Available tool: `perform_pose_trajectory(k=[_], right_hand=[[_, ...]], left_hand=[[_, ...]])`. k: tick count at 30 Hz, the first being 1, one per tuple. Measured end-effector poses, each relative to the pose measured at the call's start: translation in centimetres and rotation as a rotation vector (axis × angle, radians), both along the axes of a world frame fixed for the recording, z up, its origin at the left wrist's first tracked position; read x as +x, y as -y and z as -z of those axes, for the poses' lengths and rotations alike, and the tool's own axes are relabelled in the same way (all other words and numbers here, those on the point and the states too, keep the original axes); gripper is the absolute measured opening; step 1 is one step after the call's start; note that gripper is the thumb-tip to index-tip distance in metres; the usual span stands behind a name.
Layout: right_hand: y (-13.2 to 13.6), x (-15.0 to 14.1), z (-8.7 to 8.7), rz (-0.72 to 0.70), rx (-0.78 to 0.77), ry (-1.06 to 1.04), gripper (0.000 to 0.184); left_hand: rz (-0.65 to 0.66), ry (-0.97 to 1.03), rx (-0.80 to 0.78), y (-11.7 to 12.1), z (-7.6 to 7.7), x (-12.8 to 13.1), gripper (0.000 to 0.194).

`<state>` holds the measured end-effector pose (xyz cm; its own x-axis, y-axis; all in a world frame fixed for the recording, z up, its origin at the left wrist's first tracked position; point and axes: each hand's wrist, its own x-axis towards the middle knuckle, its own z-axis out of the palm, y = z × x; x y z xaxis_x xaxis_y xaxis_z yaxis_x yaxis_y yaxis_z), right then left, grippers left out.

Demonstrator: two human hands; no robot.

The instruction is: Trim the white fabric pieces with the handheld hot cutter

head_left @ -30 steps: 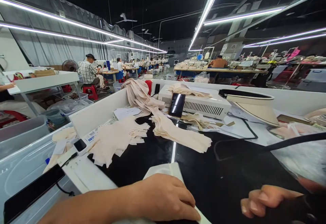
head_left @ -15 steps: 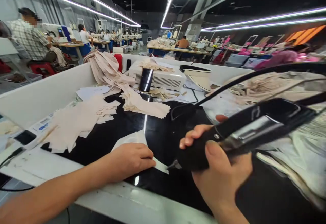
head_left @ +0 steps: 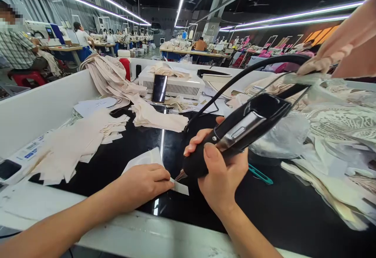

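My right hand point(head_left: 223, 172) is wrapped round a black corded hot knife point(head_left: 235, 132), tilted with its tip down to the left. The metal tip meets the narrow end of a pale fabric piece point(head_left: 151, 157) that lies on the black glossy tabletop point(head_left: 141, 144). My left hand point(head_left: 147, 183) presses that piece down, its fingers closed together at the edge beside the tip. Part of the fabric is hidden under this hand. A small strip end point(head_left: 181, 188) shows just right of the tip.
A stack of pale cut pieces point(head_left: 79, 140) lies left, another stack point(head_left: 158, 115) farther back. A phone point(head_left: 159, 88) leans on a white vented box point(head_left: 176, 83). Teal thread snips point(head_left: 261, 174), a plastic bag point(head_left: 282, 134) and lace point(head_left: 335, 121) lie right. Pale pink cloth point(head_left: 337, 50) hangs by the cord.
The hot knife and my right hand have moved left in view, and the tip now sits closer to my left fingers. The camera view has shifted, showing the teal snips.
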<state>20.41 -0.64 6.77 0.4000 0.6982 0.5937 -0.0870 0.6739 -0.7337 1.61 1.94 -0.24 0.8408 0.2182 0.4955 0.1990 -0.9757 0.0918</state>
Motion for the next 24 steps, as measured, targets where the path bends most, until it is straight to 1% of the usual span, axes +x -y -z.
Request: perform_pose_trajectory(k=[7,13,16,21,24], right_hand=[[0.0,-0.1,0.1,-0.004,0.020,-0.002,0.025],[0.1,0.0,0.0,-0.006,-0.018,0.004,0.022],[0.4,0.6,-0.2,0.008,-0.017,-0.019,0.024],[0.8,1.4,-0.3,0.027,0.000,-0.028,0.034],[0.9,1.4,-0.1,0.019,0.000,-0.016,0.033]], left_hand=[[0.009,0.009,-0.007,0.0,-0.2,0.0,0.019],[0.004,-0.005,-0.018,0.0,-0.1,-0.1,0.020],[-0.006,-0.002,-0.018,-0.1,0.0,-0.1,0.018],[-0.004,-0.015,-0.017,0.0,-0.1,-0.1,0.018],[-0.001,-0.025,-0.030,0.0,-0.2,-0.2,0.019]])
